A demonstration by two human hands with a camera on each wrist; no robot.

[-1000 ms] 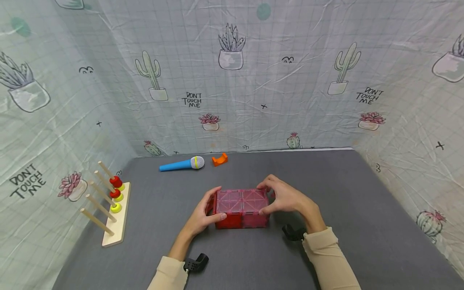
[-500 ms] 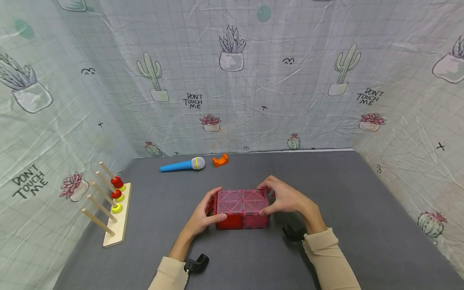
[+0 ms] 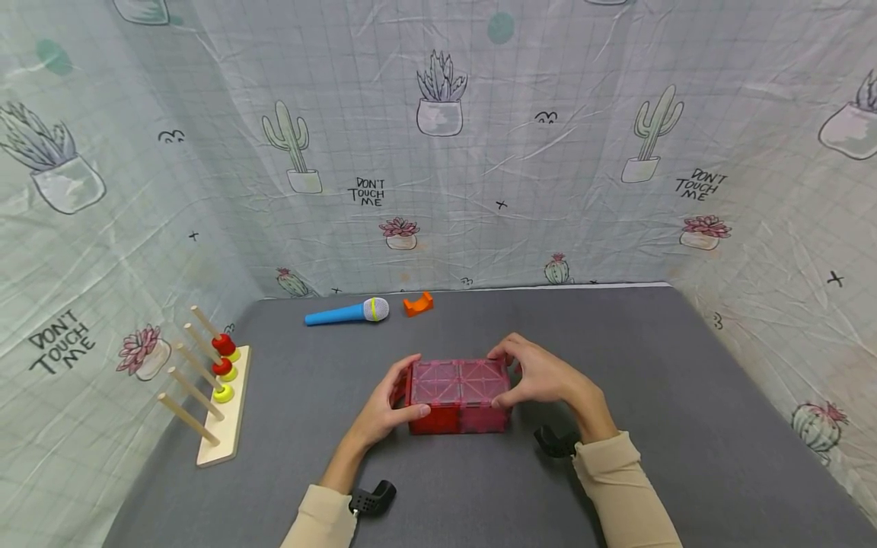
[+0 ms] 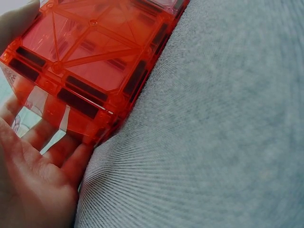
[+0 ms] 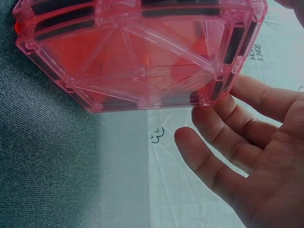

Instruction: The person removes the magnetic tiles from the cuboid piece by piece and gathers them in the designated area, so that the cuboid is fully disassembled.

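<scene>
A box of translucent red and pink tiles (image 3: 457, 418) rests on the grey table between both hands. My left hand (image 3: 379, 411) grips its left end, thumb on the front and fingers around the side and back. At the right end, my right hand (image 3: 541, 373) holds the box between a thumb at the front and fingers at the back corner. The left wrist view shows the red tiles (image 4: 90, 57) with the left hand's fingers (image 4: 57, 147) against them. Pink tiles (image 5: 137, 61) fill the top of the right wrist view, touched by the right fingers (image 5: 237, 123).
A blue toy microphone (image 3: 342, 313) and an orange curved piece (image 3: 419, 304) lie at the table's back edge. On the left stands a wooden peg board (image 3: 224, 434) with red and yellow rings. A printed cloth (image 3: 479, 167) hangs behind and beside the grey table (image 3: 438, 495).
The whole head view has shifted slightly down and right. Both hands keep their hold on the box, which stays in place between them.
</scene>
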